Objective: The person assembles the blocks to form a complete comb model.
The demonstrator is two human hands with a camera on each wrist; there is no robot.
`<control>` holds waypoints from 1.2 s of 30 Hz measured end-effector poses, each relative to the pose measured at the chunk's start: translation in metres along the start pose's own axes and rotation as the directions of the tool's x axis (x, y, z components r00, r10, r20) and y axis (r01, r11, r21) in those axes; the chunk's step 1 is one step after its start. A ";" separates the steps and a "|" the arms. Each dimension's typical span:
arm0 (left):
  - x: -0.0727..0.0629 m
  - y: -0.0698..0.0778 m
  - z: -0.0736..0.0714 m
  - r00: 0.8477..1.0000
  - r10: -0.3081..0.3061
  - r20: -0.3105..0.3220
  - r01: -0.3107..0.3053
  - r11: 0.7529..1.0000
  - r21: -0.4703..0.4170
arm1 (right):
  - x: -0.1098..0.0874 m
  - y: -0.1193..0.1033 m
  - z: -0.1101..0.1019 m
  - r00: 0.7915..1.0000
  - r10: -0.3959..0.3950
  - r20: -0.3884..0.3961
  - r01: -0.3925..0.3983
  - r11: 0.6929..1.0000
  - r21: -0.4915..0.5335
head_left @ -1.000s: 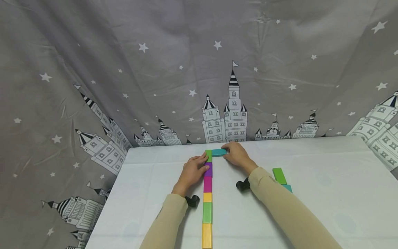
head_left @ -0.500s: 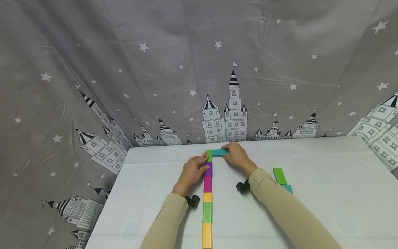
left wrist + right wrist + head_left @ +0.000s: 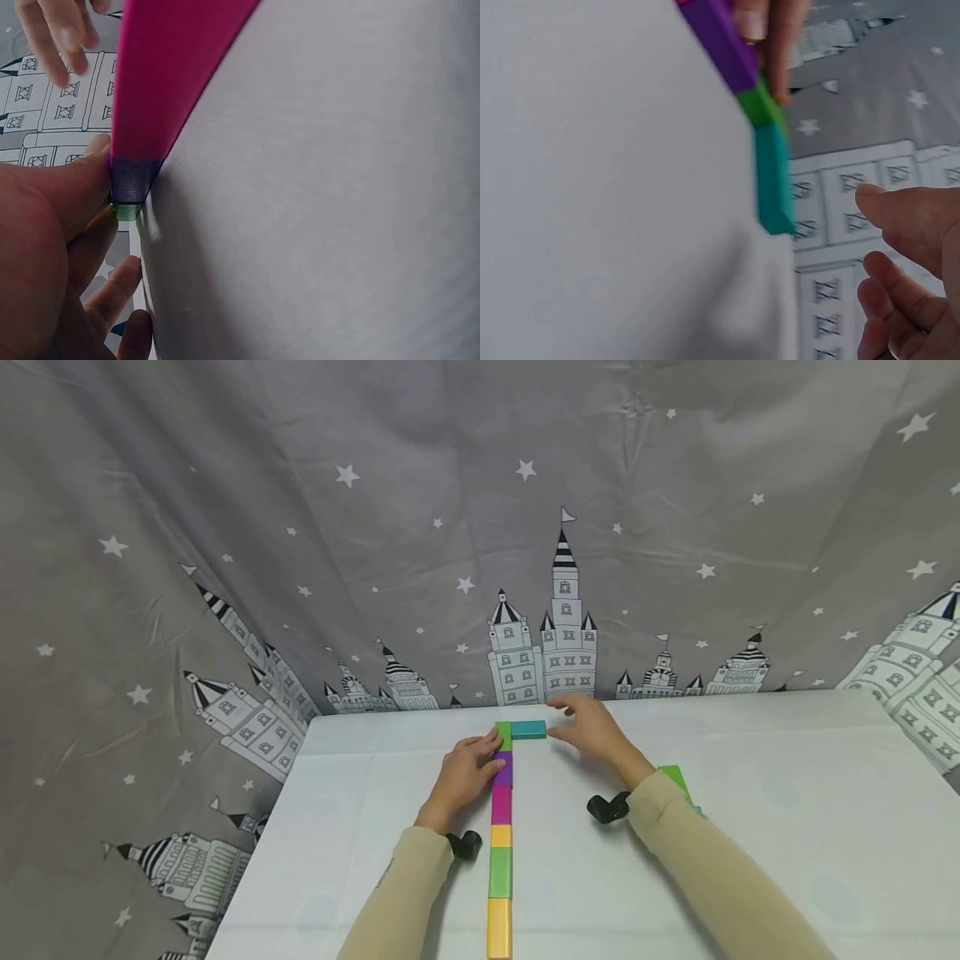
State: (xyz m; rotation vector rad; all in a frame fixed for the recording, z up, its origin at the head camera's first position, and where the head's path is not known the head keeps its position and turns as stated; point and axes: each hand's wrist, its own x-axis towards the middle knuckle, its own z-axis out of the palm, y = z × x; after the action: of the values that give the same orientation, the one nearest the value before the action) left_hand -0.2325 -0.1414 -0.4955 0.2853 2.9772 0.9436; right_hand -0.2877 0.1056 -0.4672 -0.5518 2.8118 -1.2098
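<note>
A straight column of coloured blocks runs up the table, topped by a purple block point(image 3: 505, 774) and a green block point(image 3: 506, 739). A teal block point(image 3: 528, 730) extends rightward from the green one, forming a corner. My left hand point(image 3: 461, 777) rests on the column, a fingertip at the green block and the thumb on the purple one. Just right of the teal block's free end is my right hand point(image 3: 592, 731), thumb and fingers spread and holding nothing. In the right wrist view a gap shows between the teal block point(image 3: 772, 180) and that hand point(image 3: 915, 262).
Lower in the column lie a magenta block point(image 3: 501, 806), a small yellow block point(image 3: 501, 836), a light green block point(image 3: 500, 872) and a longer yellow block point(image 3: 499, 928). Another green block point(image 3: 674, 778) lies right, partly behind the right sleeve. A grey castle-print curtain point(image 3: 420, 552) hangs behind the table.
My right hand has let go of the teal block and drawn back to the right, its fingers spreading. The teal block and my left hand stay in place.
</note>
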 end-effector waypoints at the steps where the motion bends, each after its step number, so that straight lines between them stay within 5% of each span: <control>1: 0.000 0.000 0.000 1.000 0.000 0.000 0.000 1.000 -0.004 | -0.003 0.000 -0.005 1.000 -0.004 -0.012 0.004 1.000 0.010; 20: 0.000 -0.003 0.000 1.000 -0.013 0.000 0.013 1.000 0.004 | -0.067 0.023 -0.065 0.989 0.006 -0.151 -0.003 1.000 0.022; 36: 0.000 0.000 0.001 1.000 -0.018 -0.001 0.018 1.000 0.003 | -0.129 0.045 -0.077 0.969 0.120 -0.215 -0.125 0.992 -0.011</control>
State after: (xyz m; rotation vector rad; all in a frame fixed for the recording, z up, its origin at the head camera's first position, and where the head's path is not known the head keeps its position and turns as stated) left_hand -0.2323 -0.1403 -0.4963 0.2579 2.9767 0.9382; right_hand -0.1933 0.2309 -0.4601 -0.2563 2.9871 -1.2841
